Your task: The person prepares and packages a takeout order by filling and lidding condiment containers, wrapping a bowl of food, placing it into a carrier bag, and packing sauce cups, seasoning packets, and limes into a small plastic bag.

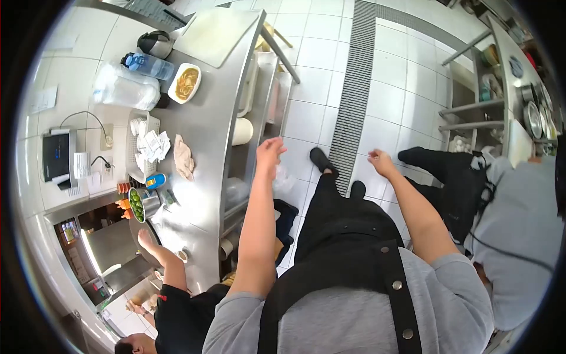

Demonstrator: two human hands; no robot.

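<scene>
My left hand (270, 156) hangs over the aisle beside the steel counter, fingers loosely bent and apart, with nothing in it. Nearest to it is a white cylindrical container (242, 131) on the counter's lower shelf. My right hand (382, 162) is held out over the tiled floor, its fingers half curled and apart, also holding nothing. On the steel counter (206, 112) to my left lie a crumpled cloth (183, 158), a white basket (137, 171) of small white packets, and a white dish of food in sauce (187, 83).
A white cutting board (217, 34), blue bottle (147, 65) and bowl of limes (137, 205) are on the counter. A person in black (183, 318) reaches over it. Close on my right stands a person in grey (525, 236). A drain grate (352, 100) runs along the floor.
</scene>
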